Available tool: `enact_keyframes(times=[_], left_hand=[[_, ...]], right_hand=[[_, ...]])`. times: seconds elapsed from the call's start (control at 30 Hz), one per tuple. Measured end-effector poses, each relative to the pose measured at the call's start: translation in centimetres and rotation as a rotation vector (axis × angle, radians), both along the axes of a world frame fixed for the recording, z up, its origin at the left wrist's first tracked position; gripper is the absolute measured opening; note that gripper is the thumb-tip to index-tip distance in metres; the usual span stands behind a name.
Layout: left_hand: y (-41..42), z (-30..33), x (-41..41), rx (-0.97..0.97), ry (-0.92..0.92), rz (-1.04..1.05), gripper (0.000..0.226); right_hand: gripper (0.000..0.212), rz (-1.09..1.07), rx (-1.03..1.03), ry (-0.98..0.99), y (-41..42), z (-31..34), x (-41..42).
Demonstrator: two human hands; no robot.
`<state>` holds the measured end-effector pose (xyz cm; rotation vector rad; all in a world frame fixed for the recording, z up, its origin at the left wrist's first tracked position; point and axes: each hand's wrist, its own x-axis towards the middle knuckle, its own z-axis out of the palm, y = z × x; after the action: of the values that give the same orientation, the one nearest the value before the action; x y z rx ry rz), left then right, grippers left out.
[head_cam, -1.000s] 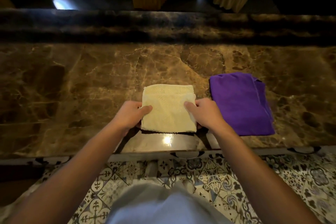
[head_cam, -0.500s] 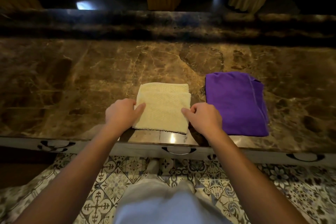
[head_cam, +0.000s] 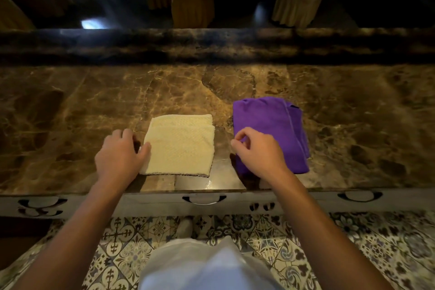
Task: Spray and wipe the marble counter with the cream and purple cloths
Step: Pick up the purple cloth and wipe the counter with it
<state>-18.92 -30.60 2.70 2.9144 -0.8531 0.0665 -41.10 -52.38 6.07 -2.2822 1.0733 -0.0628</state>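
Marble tabletop [head_cam: 94, 106], folded cream cloth [head_cam: 181, 146] under my left hand [head_cam: 120, 155], thumb resting on its edge, fingers loosely curled, my right hand [head_cam: 256, 150] pinching purple cloth [head_cam: 270, 120] beside it

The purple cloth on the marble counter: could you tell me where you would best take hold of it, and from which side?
Probably the purple cloth at its near left corner, from the counter's front edge. It lies folded flat, and the right hand already hovers there with curled fingers. A pinch through all layers should keep the fold together.
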Motion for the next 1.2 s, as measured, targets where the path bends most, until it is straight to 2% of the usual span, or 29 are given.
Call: enact_keyframes(times=[0.1, 0.17, 0.23, 0.3, 0.37, 0.47, 0.67, 0.73, 0.87, 0.93, 1.07, 1.2], left_hand=[[-1.9, 0.2, -2.0, -0.053, -0.039, -0.091, 0.053], [-4.1, 0.3, -3.6, -0.050, -0.023, -0.150, 0.055], [-7.0, 0.2, -5.6, -0.041, -0.011, -0.253, 0.056], [-10.1, 0.4, -7.6, -0.019, -0.035, -0.386, 0.058], [-13.0, 1.0, -9.4, 0.014, -0.026, -0.444, 0.059], [-16.4, 1.2, -10.7, 0.029, 0.110, -0.424, 0.061], [-19.8, 0.3, -11.6, -0.019, 0.321, -0.326, 0.052], [-20.3, 0.2, -11.4, -0.083, 0.434, -0.277, 0.047], [-20.2, 0.0, -11.7, -0.406, 0.981, -0.088, 0.038], [-19.8, 0.0, -12.1, -0.533, 1.154, 0.028, 0.030], [-19.6, 0.6, -12.4, -0.578, 1.284, 0.126, 0.033], [-19.4, 1.3, -13.0, -0.623, 1.371, 0.086, 0.038]], right_hand=[[0.035, -0.154, -0.209, -0.075, -3.2, 0.7, -4.0], [0.056, -0.218, -0.325, 0.063, -5.7, 0.4, -6.0], [0.074, -0.269, -0.329, 0.243, -7.7, -0.2, -7.5], [0.083, -0.284, -0.310, 0.354, -9.2, -1.1, -8.3], [0.087, -0.274, -0.310, 0.409, -9.9, -2.1, -8.6], [0.087, -0.259, -0.357, 0.397, -10.0, -3.2, -8.4], [0.072, -0.252, -0.414, 0.293, -9.0, -4.0, -6.4], [0.064, -0.268, -0.353, 0.231, -9.2, -4.0, -5.9], [0.044, -0.308, -0.085, 0.090, -10.1, -3.9, -5.2], [0.032, -0.350, 0.065, -0.033, -10.4, -4.0, -5.1], [0.024, -0.473, 0.385, -0.369, -9.8, -3.5, -5.3], [0.024, -0.512, 0.708, -0.544, -8.6, -2.6, -5.9]])
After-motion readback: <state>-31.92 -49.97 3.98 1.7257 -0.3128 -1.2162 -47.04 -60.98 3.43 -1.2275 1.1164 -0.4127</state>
